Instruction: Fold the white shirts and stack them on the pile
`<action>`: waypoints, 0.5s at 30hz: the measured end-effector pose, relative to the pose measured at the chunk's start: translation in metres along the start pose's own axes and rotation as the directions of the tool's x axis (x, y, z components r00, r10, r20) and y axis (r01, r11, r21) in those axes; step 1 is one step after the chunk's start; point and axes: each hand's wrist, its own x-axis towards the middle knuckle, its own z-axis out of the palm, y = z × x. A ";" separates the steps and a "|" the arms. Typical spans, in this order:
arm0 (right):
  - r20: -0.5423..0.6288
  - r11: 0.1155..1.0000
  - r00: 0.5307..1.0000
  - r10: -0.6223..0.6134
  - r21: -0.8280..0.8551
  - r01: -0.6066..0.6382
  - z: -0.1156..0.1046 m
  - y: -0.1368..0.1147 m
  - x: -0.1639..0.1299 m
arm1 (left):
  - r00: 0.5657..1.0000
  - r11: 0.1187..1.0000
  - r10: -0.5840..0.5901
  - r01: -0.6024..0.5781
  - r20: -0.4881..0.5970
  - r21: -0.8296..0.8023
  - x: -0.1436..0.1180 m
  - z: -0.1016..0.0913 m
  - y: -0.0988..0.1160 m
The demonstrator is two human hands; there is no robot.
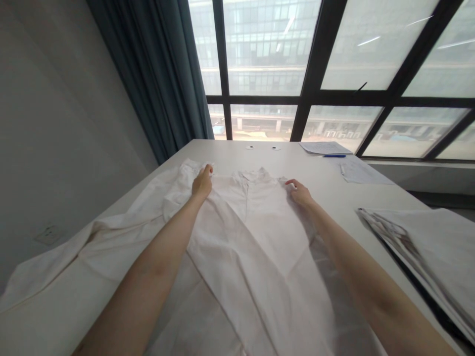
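Your left hand point(202, 184) has its grip pinching the white shirt point(252, 237) at eleven o'clock. Your right hand point(300, 194) pinches the shirt's shoulder at one o'clock, fabric flat on the counter point(326, 173).

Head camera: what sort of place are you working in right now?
Probably an office or meeting room. A long white table stands against large dark-framed windows facing another building, with papers and a blue pen on it. Both hands hold a white shirt spread on the table.
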 end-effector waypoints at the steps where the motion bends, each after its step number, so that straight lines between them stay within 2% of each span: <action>1: 0.000 1.000 1.000 -0.020 -0.011 0.020 -0.001 0.000 0.000 | 1.000 1.000 -0.006 0.006 -0.002 0.004 0.002 0.001 0.000; 4: -0.021 0.997 0.998 -0.054 -0.061 0.052 -0.003 0.003 -0.005 | 0.999 0.999 -0.048 0.048 -0.003 0.017 0.008 0.004 0.000; 8: -0.064 0.987 0.998 -0.030 -0.158 0.019 -0.001 0.002 -0.018 | 0.997 0.996 -0.062 0.064 -0.038 0.054 0.006 0.008 0.008; 11: -0.122 0.973 0.992 -0.044 -0.231 0.014 0.002 -0.009 -0.024 | 0.998 0.995 0.046 -0.042 -0.045 0.090 0.000 0.012 0.019; 15: -0.098 0.950 0.980 -0.170 -0.281 0.137 0.013 -0.030 -0.019 | 0.974 0.971 0.195 -0.208 0.113 0.118 -0.002 0.024 0.028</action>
